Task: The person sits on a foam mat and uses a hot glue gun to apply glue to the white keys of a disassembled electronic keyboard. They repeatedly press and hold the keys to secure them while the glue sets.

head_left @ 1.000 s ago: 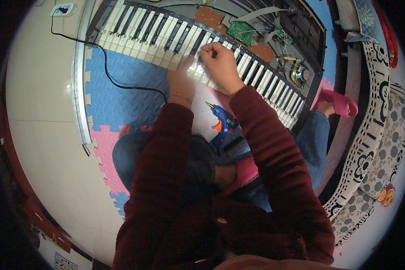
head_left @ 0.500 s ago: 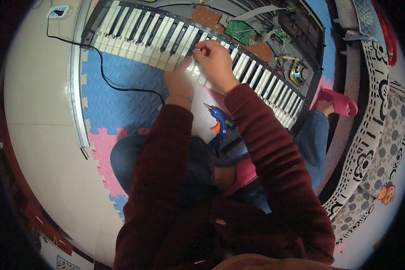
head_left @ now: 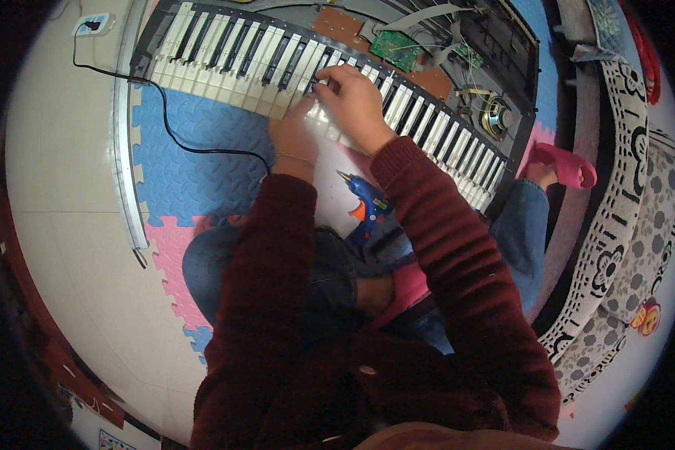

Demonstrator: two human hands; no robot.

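Note:
An opened electronic keyboard [head_left: 260,54] lies slantwise in front of me, with its row of white and black keys towards me. My right hand [head_left: 352,101] is over the middle of the keys, thumb and forefinger curled together in a pinch. What sits between those fingertips is too small to name. Just to its left, my left hand [head_left: 292,135] is at the front edge of the keys, its fingers smeared by motion. A blue glue gun [head_left: 364,206] with an orange trigger lies on a pale sheet [head_left: 330,180] below my hands.
Behind the keys, a green circuit board [head_left: 394,49], a grey ribbon cable [head_left: 424,13] and a round speaker [head_left: 495,116] are exposed. A black cord [head_left: 169,124] crosses the blue foam mat [head_left: 195,169] from a white power strip [head_left: 94,25]. A pink slipper [head_left: 566,165] is at right.
The whole view has shifted slightly. My right hand keeps its pinch over the same keys, and my left hand stays beside it, blurred in both frames.

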